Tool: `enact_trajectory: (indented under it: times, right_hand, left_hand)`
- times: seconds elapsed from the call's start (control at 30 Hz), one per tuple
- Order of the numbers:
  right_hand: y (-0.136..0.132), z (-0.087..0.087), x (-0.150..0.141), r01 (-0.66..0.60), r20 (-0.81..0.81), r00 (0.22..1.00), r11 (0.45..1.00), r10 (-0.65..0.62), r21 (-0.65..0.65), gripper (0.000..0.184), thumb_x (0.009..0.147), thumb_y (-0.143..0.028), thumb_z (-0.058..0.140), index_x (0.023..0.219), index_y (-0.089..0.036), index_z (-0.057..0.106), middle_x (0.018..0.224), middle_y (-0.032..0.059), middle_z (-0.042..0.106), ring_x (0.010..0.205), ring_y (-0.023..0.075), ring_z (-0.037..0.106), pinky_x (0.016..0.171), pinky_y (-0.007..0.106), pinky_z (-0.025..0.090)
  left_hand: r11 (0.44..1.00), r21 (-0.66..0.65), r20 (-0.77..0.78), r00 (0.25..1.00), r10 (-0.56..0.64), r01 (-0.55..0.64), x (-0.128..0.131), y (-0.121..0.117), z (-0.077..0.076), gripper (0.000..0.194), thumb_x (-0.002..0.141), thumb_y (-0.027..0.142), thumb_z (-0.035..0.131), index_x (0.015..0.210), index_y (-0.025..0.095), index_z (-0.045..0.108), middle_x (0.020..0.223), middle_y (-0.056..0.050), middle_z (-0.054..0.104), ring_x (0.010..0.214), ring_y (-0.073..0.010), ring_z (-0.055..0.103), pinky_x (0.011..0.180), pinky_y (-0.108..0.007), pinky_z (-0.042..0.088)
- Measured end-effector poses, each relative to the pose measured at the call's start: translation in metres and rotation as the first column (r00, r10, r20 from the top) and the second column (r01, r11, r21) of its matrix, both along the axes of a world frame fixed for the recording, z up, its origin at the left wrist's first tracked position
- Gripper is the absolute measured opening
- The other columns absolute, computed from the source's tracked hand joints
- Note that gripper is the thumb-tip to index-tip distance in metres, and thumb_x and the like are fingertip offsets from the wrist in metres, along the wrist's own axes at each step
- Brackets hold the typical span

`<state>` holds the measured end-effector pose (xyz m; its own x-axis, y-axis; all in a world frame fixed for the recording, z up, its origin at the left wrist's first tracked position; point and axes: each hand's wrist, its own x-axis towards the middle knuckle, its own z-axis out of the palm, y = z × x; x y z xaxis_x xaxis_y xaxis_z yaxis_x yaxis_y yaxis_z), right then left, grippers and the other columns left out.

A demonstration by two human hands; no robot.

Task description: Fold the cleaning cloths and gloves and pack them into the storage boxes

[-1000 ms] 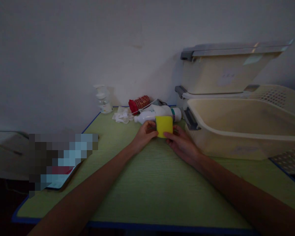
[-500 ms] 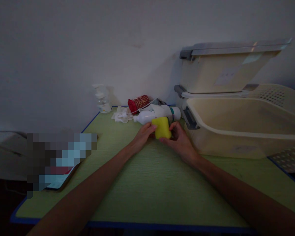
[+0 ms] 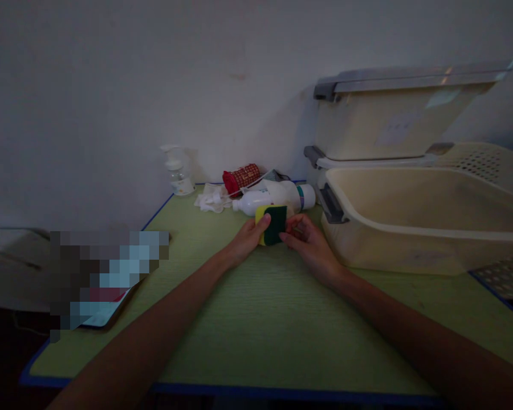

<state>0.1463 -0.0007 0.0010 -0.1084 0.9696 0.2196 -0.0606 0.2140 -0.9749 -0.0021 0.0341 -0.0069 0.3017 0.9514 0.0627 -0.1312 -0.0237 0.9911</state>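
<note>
A sponge (image 3: 276, 226) with a yellow foam side and a dark green scouring side is held above the table, its green side facing me. My left hand (image 3: 244, 241) is closed on its left edge, the thumb pressed over the front. At the right edge, my right hand (image 3: 311, 248) has its fingers curled, with thumb and fingertips pinching the sponge's side. Just behind the sponge lies a white bottle (image 3: 256, 201) on its side.
A red patterned pouch (image 3: 241, 179), crumpled white plastic (image 3: 211, 199) and a pump bottle (image 3: 180, 179) are along the wall. On the right stands an open cream bin (image 3: 380, 247), with a lidded box (image 3: 367, 125) behind it. A partly blurred phone (image 3: 100, 316) lies left on the green table (image 3: 256, 336).
The sponge has been turned between my hands, so its green side faces me instead of the yellow one. It sits slightly further left.
</note>
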Motion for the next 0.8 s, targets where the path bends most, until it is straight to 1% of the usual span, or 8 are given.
enact_trajectory:
  times: [0.07,0.2,0.3,0.43,0.57,0.63,0.73,0.8]
  right_hand:
    - [-0.0008,0.0005,-0.0007,0.003,-0.012,1.0,1.0,-0.003,-0.014,0.023,0.067,-0.026,0.064,0.079,-0.023,0.045,0.075,-0.0039,0.047,0.067,0.0117,0.046,0.064,0.028,0.038]
    - [-0.0017,0.0013,-0.0009,0.019,-0.015,1.0,1.0,-0.019,-0.007,0.022,0.066,-0.027,0.064,0.077,-0.022,0.046,0.073,-0.0046,0.046,0.063,0.0104,0.044,0.061,0.027,0.036]
    - [-0.0015,0.0016,-0.0004,0.019,-0.023,1.0,0.999,-0.02,-0.029,0.02,0.066,-0.027,0.064,0.077,-0.022,0.047,0.071,-0.005,0.045,0.061,0.0098,0.042,0.059,0.026,0.035]
    - [-0.0017,0.0023,-0.0006,0.008,-0.031,0.999,0.998,-0.01,-0.059,0.021,0.066,-0.028,0.064,0.077,-0.022,0.047,0.071,-0.0052,0.046,0.059,0.0096,0.042,0.056,0.026,0.034]
    - [-0.0019,0.0027,-0.0013,0.018,-0.021,1.0,0.997,-0.02,-0.069,0.022,0.065,-0.027,0.064,0.077,-0.022,0.046,0.07,-0.0053,0.046,0.059,0.0097,0.043,0.054,0.025,0.034]
    - [-0.0015,0.0023,-0.0014,0.021,-0.028,0.999,0.997,-0.023,-0.072,0.023,0.064,-0.026,0.064,0.077,-0.022,0.045,0.069,-0.0057,0.046,0.058,0.0093,0.043,0.054,0.025,0.033]
    - [-0.0006,0.0012,-0.0014,0.019,-0.058,0.998,0.997,-0.024,-0.076,0.022,0.063,-0.023,0.063,0.075,-0.021,0.045,0.068,-0.0063,0.046,0.057,0.0086,0.043,0.053,0.024,0.033]
    - [-0.0004,0.0006,-0.0014,0.014,-0.069,0.997,0.997,-0.02,-0.081,0.022,0.063,-0.023,0.062,0.075,-0.021,0.045,0.068,-0.0067,0.046,0.056,0.008,0.042,0.053,0.024,0.032]
  left_hand:
    - [1.0,-0.021,0.076,0.997,-0.007,0.008,0.0012,0.0013,0.0,0.056,0.058,0.068,0.063,0.07,0.013,0.061,0.062,-0.003,0.06,0.06,-0.014,0.055,0.058,-0.026,0.042]
    - [1.0,-0.013,0.201,0.98,0.006,-0.003,0.0041,0.0028,0.0024,0.052,0.058,0.059,0.07,0.082,0.013,0.063,0.072,-0.003,0.064,0.07,-0.0155,0.058,0.067,-0.027,0.044]
    - [0.998,-0.057,0.235,0.972,0.029,-0.016,0.0049,0.0027,0.0039,0.046,0.061,0.053,0.07,0.08,0.013,0.061,0.072,-0.003,0.064,0.072,-0.0161,0.059,0.069,-0.028,0.045]
    - [0.996,-0.088,0.221,0.974,0.042,-0.023,0.0052,0.0012,0.0055,0.038,0.067,0.048,0.067,0.081,0.014,0.058,0.071,-0.002,0.062,0.071,-0.0153,0.058,0.069,-0.028,0.045]
    - [0.99,-0.03,0.132,0.982,0.138,-0.135,0.0058,-0.0001,0.0055,0.033,0.072,0.036,0.063,0.094,0.017,0.048,0.075,0.001,0.058,0.064,-0.0114,0.055,0.062,-0.024,0.045]
    - [0.973,0.062,0.017,0.975,0.221,-0.222,0.0063,-0.0005,0.0044,0.03,0.076,0.028,0.058,0.1,0.02,0.041,0.079,0.002,0.055,0.063,-0.0102,0.054,0.059,-0.023,0.044]
    - [0.912,0.267,-0.188,0.911,0.368,-0.313,0.0063,-0.0012,0.0019,0.016,0.081,0.02,0.049,0.094,0.02,0.039,0.082,0.001,0.05,0.065,-0.0098,0.052,0.059,-0.023,0.044]
    - [0.87,0.354,-0.257,0.859,0.443,-0.343,0.0055,-0.0013,0.0005,0.01,0.081,0.017,0.047,0.088,0.019,0.04,0.083,0.001,0.049,0.067,-0.0108,0.05,0.062,-0.025,0.043]
